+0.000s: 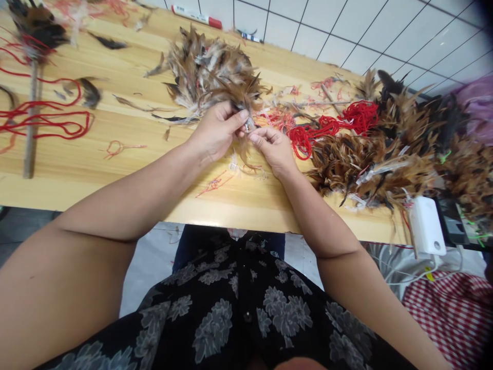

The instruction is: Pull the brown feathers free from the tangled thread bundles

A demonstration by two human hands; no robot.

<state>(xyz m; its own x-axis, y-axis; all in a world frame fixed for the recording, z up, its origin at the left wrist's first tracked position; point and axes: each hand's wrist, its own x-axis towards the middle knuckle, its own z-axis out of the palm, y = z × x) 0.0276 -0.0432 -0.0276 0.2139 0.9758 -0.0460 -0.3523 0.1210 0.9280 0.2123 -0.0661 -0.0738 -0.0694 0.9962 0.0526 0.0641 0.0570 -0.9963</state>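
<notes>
Left hand (215, 131) pinching small feather bunch (243, 98), right hand (274, 149) with fingertips at its base, grip unclear, feather pile (210, 64) just beyond the fingers, red cord (327, 127) rightward

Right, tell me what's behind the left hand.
Directly behind the left hand is a mass of brown and pale feathers; farther back, a red-capped marker. The fingers hide part of the feather tuft they pinch, and whatever lies under the mass is covered.
</notes>
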